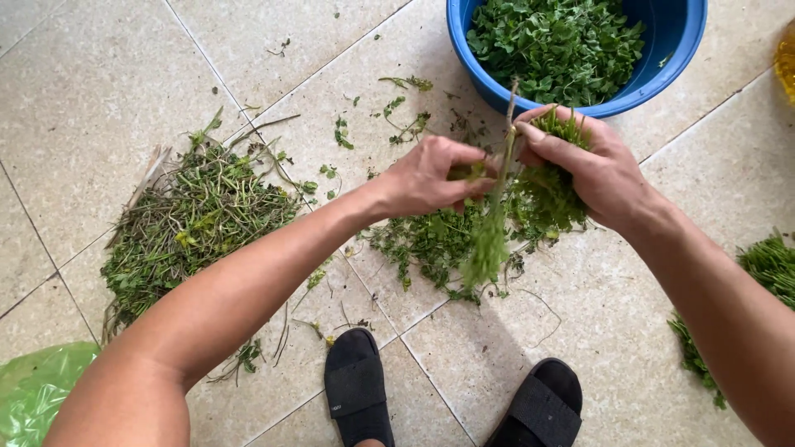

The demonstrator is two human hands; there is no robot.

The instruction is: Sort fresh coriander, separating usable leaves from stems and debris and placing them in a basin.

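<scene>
My left hand (pixel 435 176) pinches a leafy green sprig (pixel 489 236) that hangs down over the tiled floor, its bare stem end sticking up toward the bowl. My right hand (pixel 592 170) grips a small bunch of plucked green leaves (pixel 546 199) and touches the same stem with its thumb and fingertips. Both hands meet just in front of a blue plastic bowl (pixel 675 50) filled with picked leaves (pixel 559 41). Loose leaves (pixel 426 244) lie on the floor below my hands.
A heap of stripped stems (pixel 186 228) lies on the tiles at the left. More leafy greens (pixel 770 265) lie at the right edge. A green plastic bag (pixel 37 389) shows at bottom left. My two black sandals (pixel 356 385) stand at the bottom. A yellow object (pixel 785 58) sits at the upper right.
</scene>
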